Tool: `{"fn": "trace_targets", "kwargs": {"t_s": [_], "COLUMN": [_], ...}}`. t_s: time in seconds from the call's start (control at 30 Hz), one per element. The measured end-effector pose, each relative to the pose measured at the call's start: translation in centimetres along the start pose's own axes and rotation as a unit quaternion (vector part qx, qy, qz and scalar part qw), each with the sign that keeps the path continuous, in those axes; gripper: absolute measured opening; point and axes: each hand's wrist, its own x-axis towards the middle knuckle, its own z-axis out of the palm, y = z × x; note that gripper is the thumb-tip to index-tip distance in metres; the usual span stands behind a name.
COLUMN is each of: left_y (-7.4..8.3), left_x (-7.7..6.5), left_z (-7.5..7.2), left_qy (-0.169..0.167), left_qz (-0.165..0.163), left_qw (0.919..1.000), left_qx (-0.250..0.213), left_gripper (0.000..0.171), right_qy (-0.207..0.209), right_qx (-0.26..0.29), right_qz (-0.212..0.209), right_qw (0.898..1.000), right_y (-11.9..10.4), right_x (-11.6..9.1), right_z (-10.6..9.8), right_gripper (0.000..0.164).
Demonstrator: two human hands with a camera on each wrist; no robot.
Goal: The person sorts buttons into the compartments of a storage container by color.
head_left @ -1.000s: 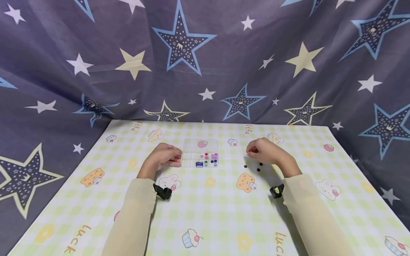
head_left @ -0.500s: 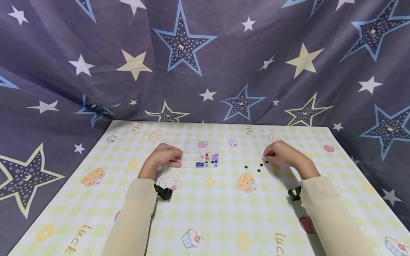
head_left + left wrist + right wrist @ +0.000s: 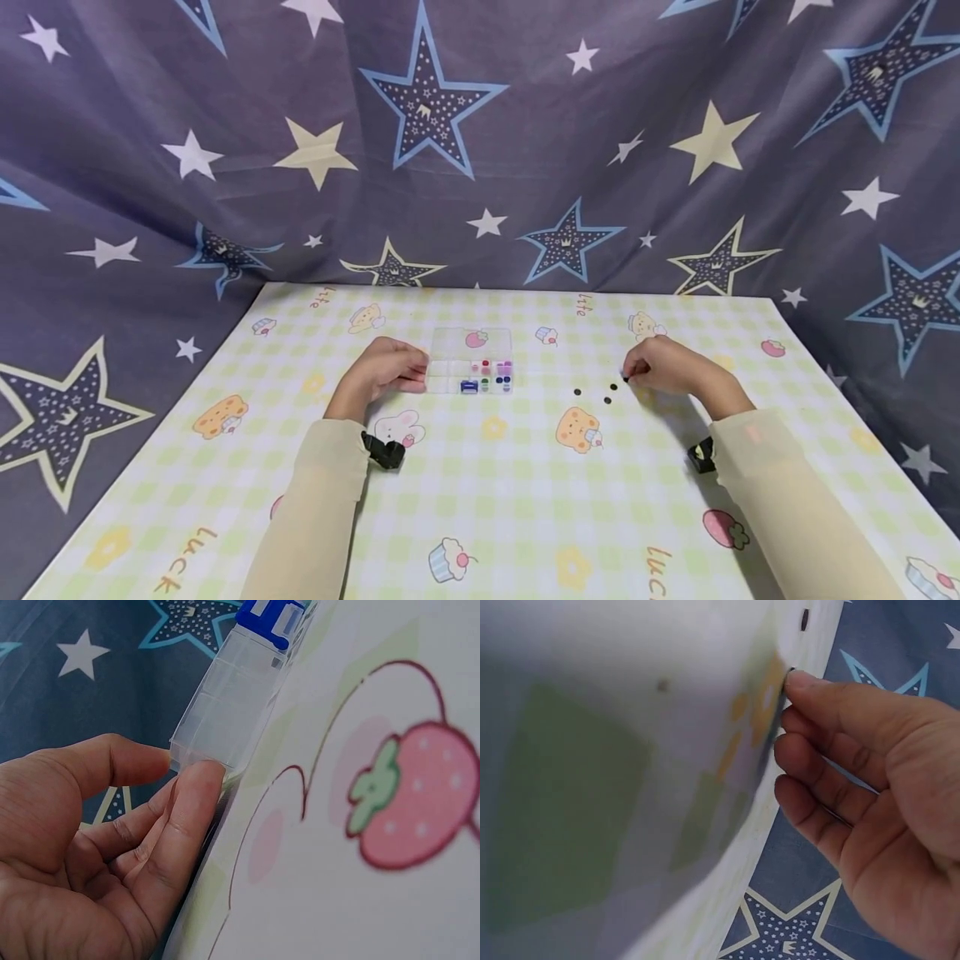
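A clear plastic compartment box (image 3: 444, 384) lies on the table with its transparent lid (image 3: 450, 340) raised back. Its right-hand compartments hold small red, pink, purple, green and blue pieces. My left hand (image 3: 383, 367) grips the box's left end between thumb and fingers; in the left wrist view the box (image 3: 225, 701) shows its blue latch (image 3: 270, 619). Over to the right, my right hand (image 3: 666, 367) has thumb and fingertips pinched at a small black round piece (image 3: 626, 379), mostly covered by the fingers. In the right wrist view the hand's fingers (image 3: 810, 761) are curled.
Between box and right hand lie several loose small black round pieces, among them one nearer the box (image 3: 577, 392) and one lower down (image 3: 607, 401). The table (image 3: 480, 500) wears a checked, cartoon-printed cover. A star-patterned curtain (image 3: 480, 167) hangs behind its back edge.
My right hand has moved to the right, from above the loose black pieces to the piece farthest right, and come down onto it. The left hand stays on the box.
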Motion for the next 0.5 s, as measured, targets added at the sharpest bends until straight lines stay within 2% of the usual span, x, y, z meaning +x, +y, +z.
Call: {"fn": "trace_targets", "kwargs": {"t_s": [0.2, 0.5], "left_y": [0.04, 0.03], "left_x": [-0.01, 0.01], "left_z": [0.09, 0.16], "left_qy": [0.002, 0.005], "left_qz": [0.000, -0.004], "left_qw": [1.0000, 0.9999], "left_qx": [0.004, 0.010], "left_gripper": [0.037, 0.034], "right_qy": [0.002, -0.032], "right_qx": [-0.011, 0.016], "right_qz": [0.000, 0.026], "right_qw": [1.000, 0.999], "right_y": [0.23, 0.41], "right_x": [0.28, 0.61], "right_z": [0.20, 0.07], "right_gripper": [0.008, 0.010]}}
